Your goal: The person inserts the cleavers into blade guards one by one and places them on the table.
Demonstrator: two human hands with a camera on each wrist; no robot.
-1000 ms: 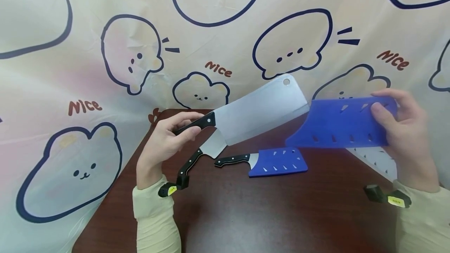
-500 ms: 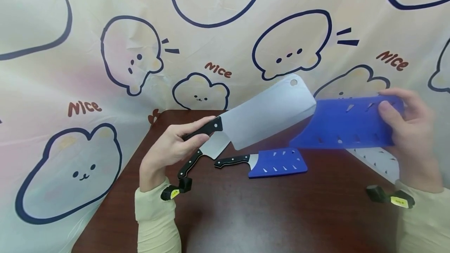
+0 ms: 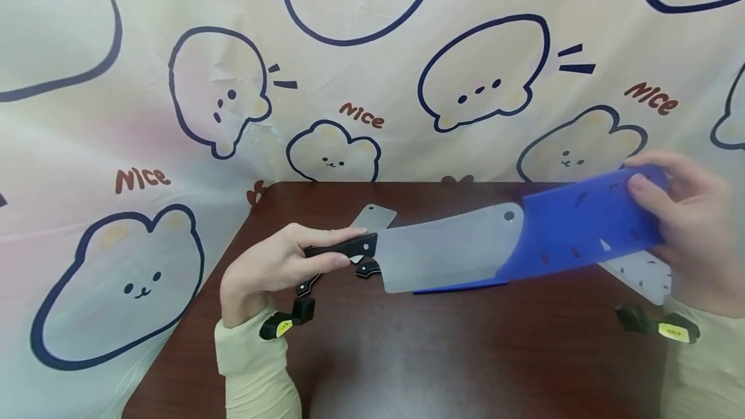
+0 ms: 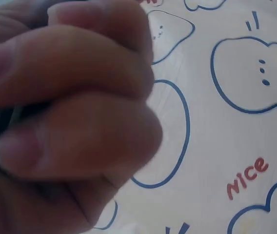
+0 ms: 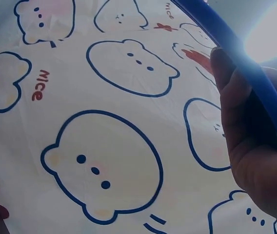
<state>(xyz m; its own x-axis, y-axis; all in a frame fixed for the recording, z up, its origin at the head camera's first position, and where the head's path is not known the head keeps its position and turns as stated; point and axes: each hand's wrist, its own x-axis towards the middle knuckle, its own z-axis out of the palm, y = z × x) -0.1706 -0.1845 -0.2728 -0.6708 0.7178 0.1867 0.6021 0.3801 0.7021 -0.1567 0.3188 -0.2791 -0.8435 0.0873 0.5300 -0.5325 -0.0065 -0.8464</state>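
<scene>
My left hand [image 3: 276, 267] grips the black handle of a large cleaver [image 3: 445, 251], its blade held level above the table. In the left wrist view the curled fingers [image 4: 75, 131] hide most of the handle. My right hand [image 3: 695, 231] pinches the far end of a blue blade sheath [image 3: 582, 228], thumb on the near face. The blade's holed end meets the sheath's curved mouth and overlaps it in the head view. In the right wrist view the sheath [image 5: 255, 73] shows edge-on between thumb and fingers.
A smaller knife's bare blade [image 3: 375, 217] lies on the brown table [image 3: 454, 354] behind the left hand. A blue-sheathed knife [image 3: 460, 287] is mostly hidden by the cleaver. A white slotted sheath [image 3: 640, 273] lies below the right hand. A patterned curtain [image 3: 396, 70] hangs behind.
The cleaver has swung down from an upward tilt to nearly level, its end now at the sheath's mouth. The sheath has tilted, its right end higher, and the right hand has shifted slightly right.
</scene>
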